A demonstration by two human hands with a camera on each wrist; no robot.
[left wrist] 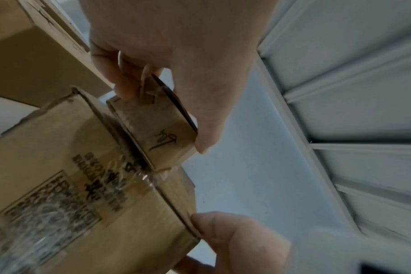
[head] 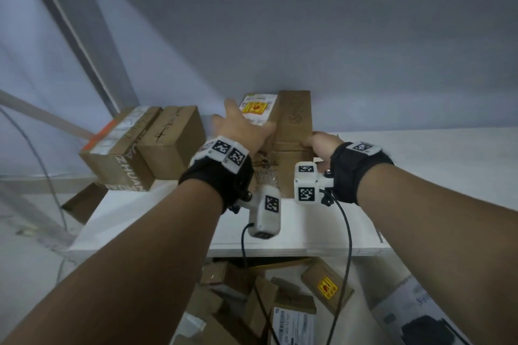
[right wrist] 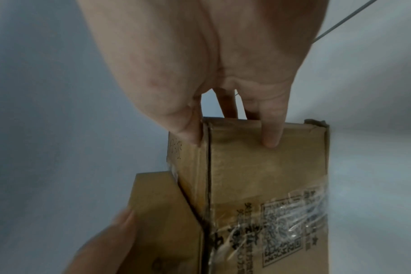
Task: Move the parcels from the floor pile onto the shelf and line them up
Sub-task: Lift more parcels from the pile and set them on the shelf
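On the white shelf stand two parcels side by side. My left hand grips the smaller one, the yellow-labelled parcel, from above. The left wrist view shows fingers and thumb of that left hand pinching the small parcel. My right hand holds the near top corner of the tall brown parcel. In the right wrist view the right hand has its thumb on the scribbled side and a finger on the printed, taped face of this parcel.
Two more boxes stand at the shelf's left end, one with orange tape and a plain one. The floor pile lies under the shelf's front edge. A grey wall backs the shelf. Bare shelf stretches to the right.
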